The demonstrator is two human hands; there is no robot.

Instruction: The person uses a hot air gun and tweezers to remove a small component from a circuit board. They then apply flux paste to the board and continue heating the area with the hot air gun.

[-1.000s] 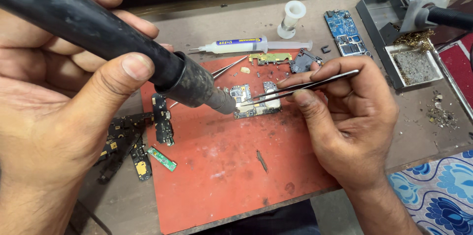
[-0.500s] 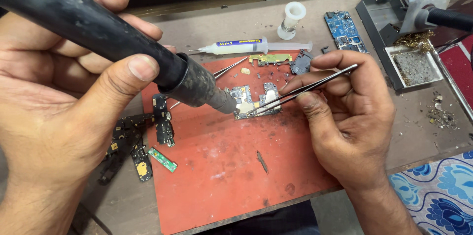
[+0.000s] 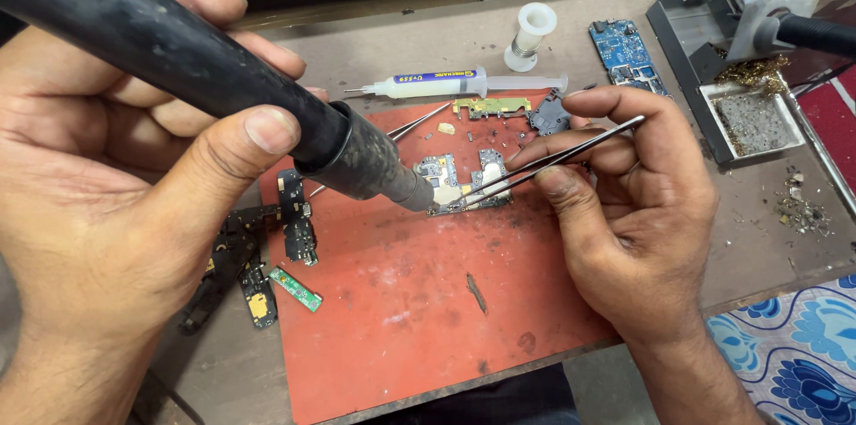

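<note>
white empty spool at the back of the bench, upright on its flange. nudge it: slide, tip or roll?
The white spool stands on end on a flared flange, so a low push would probably slide it. It looks like hollow, bare plastic, likely light, so a high push may tip it. Once on its side, its round flanges would probably let it roll toward the syringe.

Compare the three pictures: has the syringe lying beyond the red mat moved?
No. The syringe lies in the same place beside the far edge of the red mat, its needle pointing left, just in front of the white spool.
</note>
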